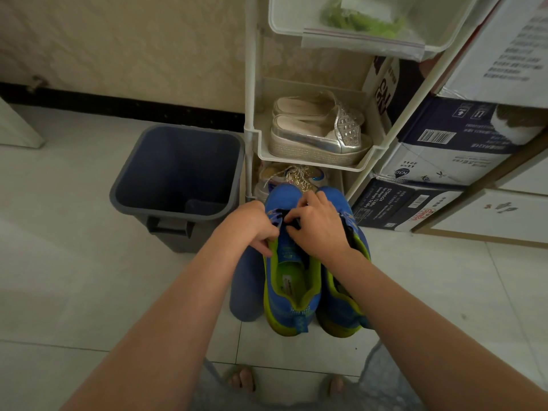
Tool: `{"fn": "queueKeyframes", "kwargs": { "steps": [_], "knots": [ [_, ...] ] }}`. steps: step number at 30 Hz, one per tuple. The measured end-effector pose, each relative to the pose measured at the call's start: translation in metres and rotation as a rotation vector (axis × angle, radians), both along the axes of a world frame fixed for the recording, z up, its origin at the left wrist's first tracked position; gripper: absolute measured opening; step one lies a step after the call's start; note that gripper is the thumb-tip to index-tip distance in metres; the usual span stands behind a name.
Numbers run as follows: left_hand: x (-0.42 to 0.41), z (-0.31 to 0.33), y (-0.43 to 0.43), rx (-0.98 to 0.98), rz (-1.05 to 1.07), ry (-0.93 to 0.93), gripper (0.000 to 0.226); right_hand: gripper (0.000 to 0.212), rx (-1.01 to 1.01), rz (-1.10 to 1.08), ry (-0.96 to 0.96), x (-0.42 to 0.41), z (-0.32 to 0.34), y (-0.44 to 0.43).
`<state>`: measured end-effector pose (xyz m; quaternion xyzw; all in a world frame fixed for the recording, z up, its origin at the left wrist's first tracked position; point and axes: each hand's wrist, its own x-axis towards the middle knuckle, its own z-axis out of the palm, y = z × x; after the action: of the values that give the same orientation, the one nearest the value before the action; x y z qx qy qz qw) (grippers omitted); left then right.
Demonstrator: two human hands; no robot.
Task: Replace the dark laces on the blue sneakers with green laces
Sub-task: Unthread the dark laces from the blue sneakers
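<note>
Blue sneakers (292,280) are on the floor by the rack (252,134), light with soft uppers. My left hand (258,229) pinches the left shoe's side to steady it. My right hand (315,229) curls on the dark lace (285,217) — thin, limp, probably easiest pulled close to an eyelet.

We read "N30" in a round logo on the white face of the middle carton (444,161). Its navy top bears a barcode and two handling-arrow signs, but we cannot read the digits. On the dark carton (382,203) below it we make out "570ml×24". The black-and-white box (385,87) further back shows large cut-off letters, "CU". The print on the top white carton (504,48) and the insole label in the blue sneaker (292,277) are too blurred for us to read.
</note>
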<state>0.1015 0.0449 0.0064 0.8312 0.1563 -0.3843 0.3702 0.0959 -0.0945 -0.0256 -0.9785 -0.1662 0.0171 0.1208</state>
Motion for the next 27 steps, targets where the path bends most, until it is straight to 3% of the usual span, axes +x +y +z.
{"fn": "queueKeyframes", "kwargs": {
  "steps": [5,10,14,16,19,20,21,24,27],
  "knots": [
    [-0.001,0.002,0.0,-0.013,0.015,0.008,0.028,0.02,0.076,-0.038,-0.043,-0.003,-0.002,0.007],
    [-0.001,0.004,-0.001,0.006,-0.008,0.007,0.022,0.025,-0.059,-0.018,-0.011,0.0,-0.003,0.009],
    [-0.001,0.002,-0.003,-0.017,0.021,0.017,0.026,0.017,0.009,-0.078,-0.001,-0.002,-0.006,0.011],
    [-0.002,0.002,-0.002,0.006,-0.001,0.011,0.024,0.006,0.156,-0.22,0.038,0.001,-0.007,0.01],
    [-0.004,0.004,-0.002,0.018,-0.02,0.004,0.019,0.018,0.619,-0.61,0.204,0.013,-0.005,0.002],
    [-0.004,0.004,-0.002,0.022,-0.025,0.002,0.016,0.014,0.662,-0.649,0.227,0.015,-0.005,0.001],
    [-0.003,0.005,-0.003,0.027,-0.027,-0.003,0.013,0.005,0.623,-0.626,0.247,0.016,-0.004,0.0],
    [-0.002,0.005,-0.002,0.005,0.004,-0.009,0.016,0.025,0.361,-0.32,0.196,0.012,0.002,0.002],
    [-0.002,0.004,-0.002,-0.012,0.017,-0.014,0.023,0.017,0.127,-0.115,0.082,0.006,0.002,0.005]
  ]
}}
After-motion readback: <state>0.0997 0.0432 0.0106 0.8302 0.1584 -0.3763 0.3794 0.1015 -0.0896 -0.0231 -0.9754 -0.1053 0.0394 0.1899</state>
